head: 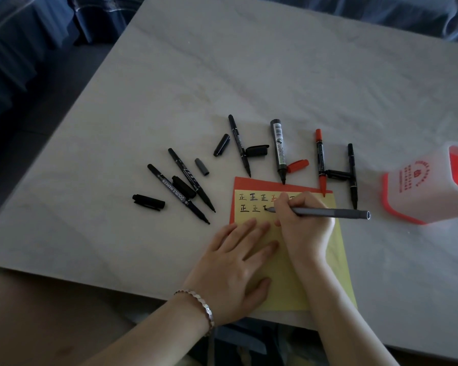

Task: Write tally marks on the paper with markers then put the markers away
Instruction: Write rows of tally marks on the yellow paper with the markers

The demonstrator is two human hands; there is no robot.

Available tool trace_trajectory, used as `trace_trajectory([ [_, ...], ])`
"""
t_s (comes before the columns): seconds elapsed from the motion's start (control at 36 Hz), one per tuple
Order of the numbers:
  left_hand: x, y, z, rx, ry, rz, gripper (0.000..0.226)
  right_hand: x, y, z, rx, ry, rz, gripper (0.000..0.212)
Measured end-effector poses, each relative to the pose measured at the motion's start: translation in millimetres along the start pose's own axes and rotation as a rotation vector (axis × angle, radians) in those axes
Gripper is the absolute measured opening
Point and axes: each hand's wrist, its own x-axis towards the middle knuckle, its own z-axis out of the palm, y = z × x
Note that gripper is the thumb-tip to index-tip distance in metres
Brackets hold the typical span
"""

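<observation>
A pale, marble-veined table fills most of the frame, its surface smooth and matte in dim light. Dark blue cloth lies in the upper left, too shadowed to identify. At the right edge a white plastic container with a red rim and red print lies tipped on its side. The frame cuts it off, so its inside is barely visible.

Lower centre, a rectangular yellow paper lies on a red sheet, which shows only as a strip along the top and left. The left hand rests flat on the paper with fingers straight, a silver bracelet on its wrist. The right hand grips a slim grey marker with its tip at the second row of tally marks. This hand hides the end of the top row. Both forearms run out of the bottom of the frame.

Above the paper, uncapped markers fan out on the table. Among them are a thick labelled marker, a red-ended marker and a black marker printed "DOUBLE-MARKER". Small loose caps lie between them, including a red cap, a grey cap and a black cap.
</observation>
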Motion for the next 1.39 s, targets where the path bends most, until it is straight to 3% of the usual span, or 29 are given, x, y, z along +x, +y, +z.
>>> trace_trajectory([
  [1.06, 0.1, 0.3, -0.7, -0.013, 0.015, 0.001, 0.05, -1.3, 0.3, 0.0, -0.019, -0.013, -0.016, 0.033],
  [1.39, -0.4, -0.8, 0.7, -0.013, 0.004, 0.0, 0.049, -0.1, -1.2, -0.1, 0.028, 0.122, 0.058, 0.032],
])
